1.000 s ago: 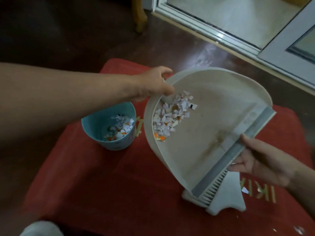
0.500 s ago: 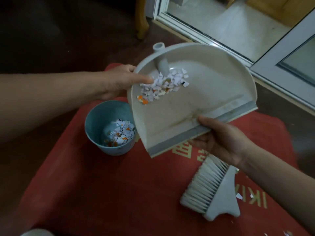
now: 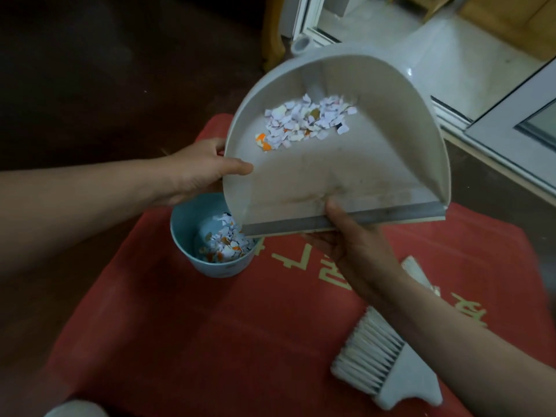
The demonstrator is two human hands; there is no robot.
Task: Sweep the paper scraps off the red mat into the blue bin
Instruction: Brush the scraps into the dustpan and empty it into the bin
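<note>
I hold a white dustpan (image 3: 376,164) in the air above the red mat (image 3: 210,341). My left hand (image 3: 201,171) grips its left rim, thumb inside. My right hand (image 3: 355,245) pinches the grey front lip from below, thumb on top. A heap of white and orange paper scraps (image 3: 304,121) lies at the pan's back, near the handle socket. The blue bin (image 3: 186,236) stands on the mat under the pan's lower left corner, with scraps (image 3: 228,245) in its bottom.
A white hand brush (image 3: 388,371) lies on the mat at the lower right. A wooden leg (image 3: 272,40) and a white door frame (image 3: 493,136) stand beyond the mat. Dark floor lies to the left. A white rounded object (image 3: 75,409) shows at the bottom edge.
The dustpan has turned so its grey lip faces me and its lower left corner now hangs over the bin. The scraps slid to the pan's back. My right hand moved left along the lip.
</note>
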